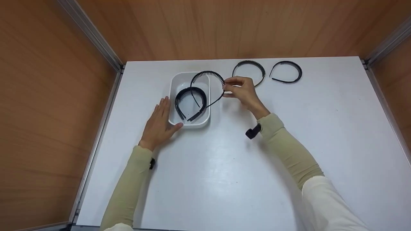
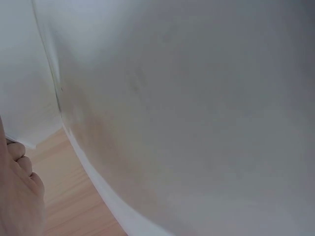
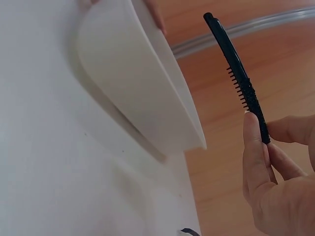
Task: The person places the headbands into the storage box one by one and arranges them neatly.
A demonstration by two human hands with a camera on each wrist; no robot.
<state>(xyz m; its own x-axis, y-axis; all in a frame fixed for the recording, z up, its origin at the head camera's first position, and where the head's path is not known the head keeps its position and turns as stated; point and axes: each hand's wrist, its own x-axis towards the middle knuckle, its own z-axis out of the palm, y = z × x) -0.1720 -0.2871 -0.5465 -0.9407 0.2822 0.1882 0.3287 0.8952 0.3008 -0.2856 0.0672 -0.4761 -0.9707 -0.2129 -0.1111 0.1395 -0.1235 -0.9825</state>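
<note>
My right hand pinches a black toothed headband by one side, thumb and fingertips on the band. The headband hangs over the right part of a white plastic tub, its teeth facing inward. Inside the tub lie black headbands, nested together with their ends toward me. Against the tub's left wall rests my left hand, fingers straight and thumb at the near corner. The right wrist view shows the held headband edge-on, above the tub's rim.
Two more black headbands lie on the white table at the back: one headband just behind my right hand, the other headband farther right. Wood-look panels stand behind the table and at both sides.
</note>
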